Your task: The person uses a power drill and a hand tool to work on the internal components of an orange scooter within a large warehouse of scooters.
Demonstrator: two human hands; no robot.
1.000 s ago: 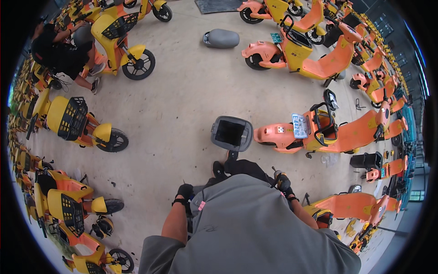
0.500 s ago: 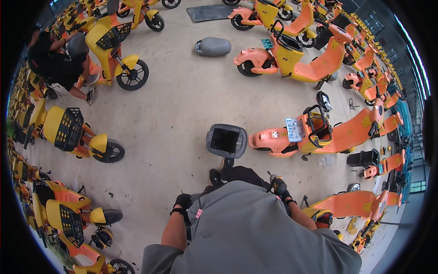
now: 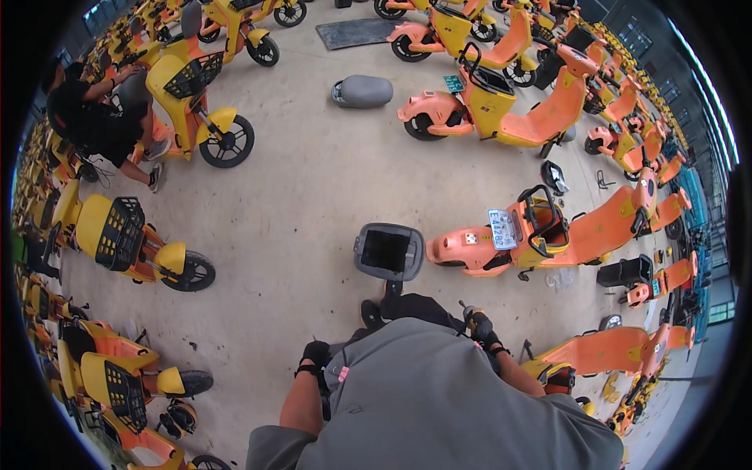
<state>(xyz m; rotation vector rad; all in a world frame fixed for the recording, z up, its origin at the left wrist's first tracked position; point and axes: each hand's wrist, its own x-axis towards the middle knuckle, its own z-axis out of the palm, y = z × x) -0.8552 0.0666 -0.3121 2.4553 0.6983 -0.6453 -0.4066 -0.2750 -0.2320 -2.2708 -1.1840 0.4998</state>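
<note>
In a black glove, my right hand [image 3: 479, 323] is closed round a drill-like hand tool [image 3: 468, 310] in black and dull yellow; its tip points forward. My left hand [image 3: 316, 352], also gloved, is curled beside my left side, and its fingers are mostly hidden. Ahead of my feet a dark grey scooter seat [image 3: 365, 251] lies upside down, its black hollow underside showing. Just right of it stands an orange and yellow scooter [image 3: 599, 236], its rear toward the seat. The compartment under its black grab rail [image 3: 535, 225] is uncovered.
Another grey seat [image 3: 363, 92] and a dark flat mat [image 3: 356, 34] lie farther ahead. Rows of yellow scooters [image 3: 117, 235] line the left, where a person in black [image 3: 98, 113] sits by one. An orange scooter [image 3: 599, 352] stands close on my right. A black bin [image 3: 624, 272] is beyond.
My view has tilted slightly, so nearby things sit a little lower in the picture. The person at the left has raised an arm. Both my hands stay nearly in place.
</note>
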